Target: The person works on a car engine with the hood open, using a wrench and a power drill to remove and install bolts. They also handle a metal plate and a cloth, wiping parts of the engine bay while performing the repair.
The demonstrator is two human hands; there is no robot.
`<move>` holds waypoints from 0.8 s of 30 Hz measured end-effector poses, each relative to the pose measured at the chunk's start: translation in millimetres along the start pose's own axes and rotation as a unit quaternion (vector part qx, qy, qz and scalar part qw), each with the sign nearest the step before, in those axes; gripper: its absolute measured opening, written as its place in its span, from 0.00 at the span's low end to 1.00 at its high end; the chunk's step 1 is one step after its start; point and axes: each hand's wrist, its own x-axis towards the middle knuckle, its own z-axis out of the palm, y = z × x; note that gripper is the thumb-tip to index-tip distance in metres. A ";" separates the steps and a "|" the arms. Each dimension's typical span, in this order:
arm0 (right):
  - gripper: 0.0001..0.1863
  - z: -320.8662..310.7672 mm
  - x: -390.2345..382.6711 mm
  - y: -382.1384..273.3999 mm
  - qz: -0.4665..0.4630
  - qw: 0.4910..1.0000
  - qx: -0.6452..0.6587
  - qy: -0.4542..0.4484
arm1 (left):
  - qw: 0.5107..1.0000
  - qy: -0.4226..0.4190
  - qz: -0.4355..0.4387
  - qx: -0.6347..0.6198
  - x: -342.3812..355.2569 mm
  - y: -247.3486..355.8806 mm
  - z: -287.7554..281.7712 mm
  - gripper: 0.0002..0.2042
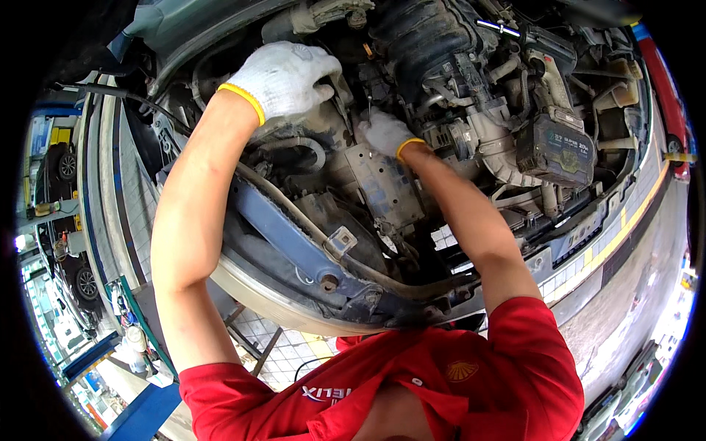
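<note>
My left hand (287,81), in a white knit glove with a yellow cuff, is curled at the upper middle of the dusty engine bay; what its fingers grip is hidden. My right hand (386,132), gloved alike, is lower and further right, closed beside a thin upright metal piece (370,103) above a flat perforated bracket (379,187); I cannot make out what it holds. Right of it, past the intake duct (489,132), rests a cordless power tool with a dark battery pack (555,151). The black ribbed engine manifold (415,44) sits behind my hands.
The car's blue-grey front body rail (268,224) and pale bumper edge (261,298) curve between my body and the engine. At left stand other cars with dark wheels (85,283) and a blue lift arm (140,415). A red car (662,95) is at the far right.
</note>
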 end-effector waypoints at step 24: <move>0.19 24.6 30.4 21.4 -0.125 0.989 -0.076 0.008 | 1.000 0.002 -0.001 -0.002 3.6 2.7 -0.6 0.15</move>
